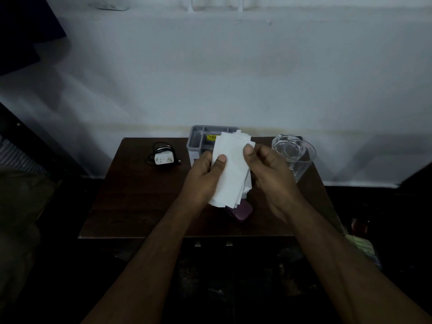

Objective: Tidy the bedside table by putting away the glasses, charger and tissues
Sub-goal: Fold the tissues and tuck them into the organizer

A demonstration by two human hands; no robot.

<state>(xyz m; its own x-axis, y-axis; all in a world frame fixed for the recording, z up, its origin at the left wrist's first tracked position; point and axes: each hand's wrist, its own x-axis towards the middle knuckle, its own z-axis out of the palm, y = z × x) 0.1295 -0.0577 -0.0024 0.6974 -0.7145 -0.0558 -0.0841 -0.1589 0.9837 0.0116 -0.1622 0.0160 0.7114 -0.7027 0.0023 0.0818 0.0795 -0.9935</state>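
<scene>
Tissues (230, 167): folded stack, light, soft, tears easily. Left hand (205, 174) grips its edge; right hand (268, 169) pinches at two o'clock (best held flat, by the edges).

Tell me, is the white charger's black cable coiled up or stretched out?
Coiled up: the black cable loops tightly around the white charger plug on the dark wooden table.

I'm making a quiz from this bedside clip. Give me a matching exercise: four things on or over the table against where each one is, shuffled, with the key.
Things:
1. charger
2. tissues
3. clear jug
4. grey organiser

Places:
A. table's back edge, middle
B. table's right rear corner
C. held in both hands
D. left rear of the table

Pairs: 1-D, 2-C, 3-B, 4-A
</scene>
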